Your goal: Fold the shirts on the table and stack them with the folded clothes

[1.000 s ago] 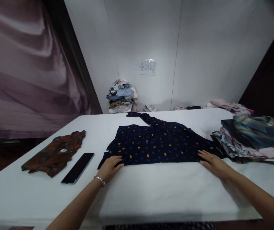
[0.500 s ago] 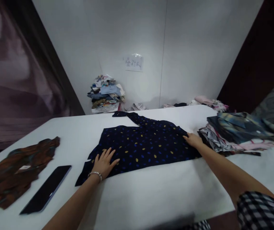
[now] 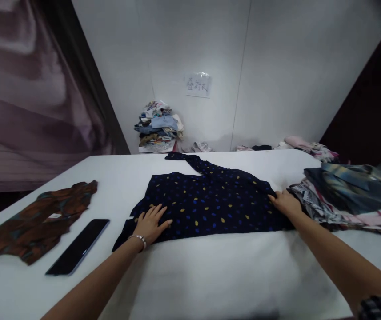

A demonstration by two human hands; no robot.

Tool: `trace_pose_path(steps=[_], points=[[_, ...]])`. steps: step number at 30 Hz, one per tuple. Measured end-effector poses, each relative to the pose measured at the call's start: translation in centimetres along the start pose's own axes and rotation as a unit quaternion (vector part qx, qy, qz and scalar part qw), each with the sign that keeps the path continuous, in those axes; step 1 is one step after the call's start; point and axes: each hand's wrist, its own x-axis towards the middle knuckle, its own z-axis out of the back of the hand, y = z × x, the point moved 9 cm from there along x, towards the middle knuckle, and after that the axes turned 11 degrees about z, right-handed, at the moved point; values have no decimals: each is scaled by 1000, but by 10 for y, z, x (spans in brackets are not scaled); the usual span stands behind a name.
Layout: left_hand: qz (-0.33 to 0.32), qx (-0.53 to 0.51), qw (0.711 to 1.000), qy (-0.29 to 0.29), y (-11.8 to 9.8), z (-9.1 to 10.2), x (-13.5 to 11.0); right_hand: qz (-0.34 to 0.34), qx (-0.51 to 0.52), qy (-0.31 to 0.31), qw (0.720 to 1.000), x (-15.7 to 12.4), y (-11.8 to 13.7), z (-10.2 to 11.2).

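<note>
A dark navy shirt [image 3: 206, 202] with blue and yellow leaf-like spots lies folded over on the white table, one sleeve [image 3: 185, 158] stretched out toward the far left. My left hand [image 3: 150, 226], a bracelet on its wrist, presses flat on the shirt's left part with fingers spread. At the right end, my right hand [image 3: 286, 202] has its fingers bent at the edge of the fabric, seemingly pinching it; part of that grip is hidden.
A brown patterned garment [image 3: 40, 224] and a black phone [image 3: 78, 246] lie at the left. Folded clothes [image 3: 353, 186] are piled at the right. Against the wall behind the table [image 3: 230, 275] stands a tall clothes stack [image 3: 159, 126], below a paper sign [image 3: 198, 85].
The camera view has turned slightly left, so everything appears farther right. Both hands keep about the same places on the shirt, which looks unchanged.
</note>
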Motion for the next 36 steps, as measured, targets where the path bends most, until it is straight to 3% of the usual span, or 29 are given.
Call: trace_pose_path(steps=[4, 7, 10, 14, 19, 25, 28, 31, 34, 36], points=[[16, -4, 1000, -19, -2, 0, 1, 109, 54, -45, 992, 41, 35, 25], [9, -5, 1000, -25, -4, -2, 0, 155, 117, -30, 981, 82, 77, 36], [6, -5, 1000, -28, -3, -2, 0, 162, 133, 9, 978, 123, 113, 31], [7, 5, 1000, -25, -1, -2, -2, 137, 136, 49, 980, 164, 144, 13], [14, 19, 1000, -5, -1, -3, -5, 127, 134, 52, 981, 192, 182, 1], [9, 15, 1000, -4, -3, 0, -8, 155, 152, 21, 976, 203, 225, 18], [12, 9, 1000, -2, -2, -1, -8, 183, 175, -35, 967, 197, 235, 52], [5, 1, 1000, -14, -3, 0, -7, 252, 196, -107, 942, 163, 242, 90], [-4, -10, 1000, -25, -5, -2, -7, 422, 201, -152, 871, 86, 258, 107], [-6, -17, 1000, -25, -5, -3, -8, 544, 174, -115, 813, 21, 268, 93]])
